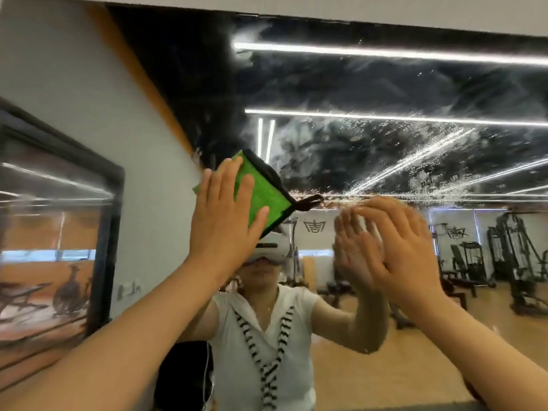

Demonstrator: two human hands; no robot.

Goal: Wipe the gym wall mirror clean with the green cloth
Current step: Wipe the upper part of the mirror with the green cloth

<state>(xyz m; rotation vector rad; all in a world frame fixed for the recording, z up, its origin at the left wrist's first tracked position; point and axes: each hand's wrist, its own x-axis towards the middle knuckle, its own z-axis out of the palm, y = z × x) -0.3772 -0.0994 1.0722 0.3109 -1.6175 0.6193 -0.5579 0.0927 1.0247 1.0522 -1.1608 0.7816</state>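
The wall mirror (pixel 370 137) fills the view in front of me, its upper part streaked and spotted with wet smears and droplets. My left hand (pixel 221 221) presses the green cloth (pixel 264 192), black-edged with a small black loop, flat against the glass with straight fingers. My right hand (pixel 406 250) is raised at the glass to the right, fingers straight and blurred, holding nothing; its reflection sits just left of it.
The mirror shows my reflection in a white top, gym machines (pixel 510 256) and a wooden floor. A grey wall (pixel 89 114) with a dark-framed glass panel (pixel 53 232) stands on the left. A white ledge (pixel 296 7) runs above the mirror.
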